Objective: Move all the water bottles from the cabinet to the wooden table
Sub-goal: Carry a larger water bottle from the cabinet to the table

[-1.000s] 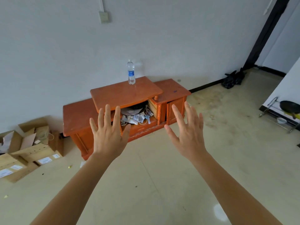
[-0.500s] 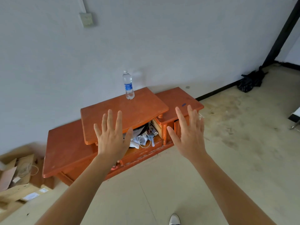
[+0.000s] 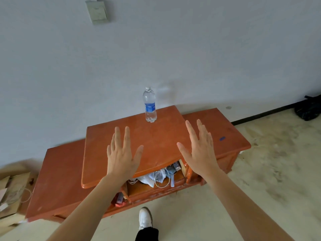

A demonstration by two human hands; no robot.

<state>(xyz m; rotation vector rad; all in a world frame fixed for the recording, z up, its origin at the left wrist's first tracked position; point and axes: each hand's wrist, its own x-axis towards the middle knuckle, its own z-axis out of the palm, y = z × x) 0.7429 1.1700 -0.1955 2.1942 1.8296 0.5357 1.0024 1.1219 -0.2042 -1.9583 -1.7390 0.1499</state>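
I've stepped closer: the cabinet [image 3: 97, 153] is right below me now, with the water bottle [image 3: 150, 106] upright at the back of its top, nearly reachable. My left hand [image 3: 121, 159] and right hand [image 3: 199, 153] are empty, fingers [image 3: 127, 136] spread wide. Grabbing comes next, I reckon.

Clear plastic water bottle [image 3: 150, 105] on a smooth, semi-glossy orange wooden cabinet [image 3: 156, 138], beside matt cardboard boxes [image 3: 12, 192].

Wall plate [image 3: 97, 12]: pale, mounted high, upper left.
Cardboard boxes [image 3: 10, 193]: open, far left edge.
Black bag [image 3: 308, 110]: far right, on the floor [image 3: 260, 171].
White shoe [image 3: 145, 219]: bottom centre, on the floor.
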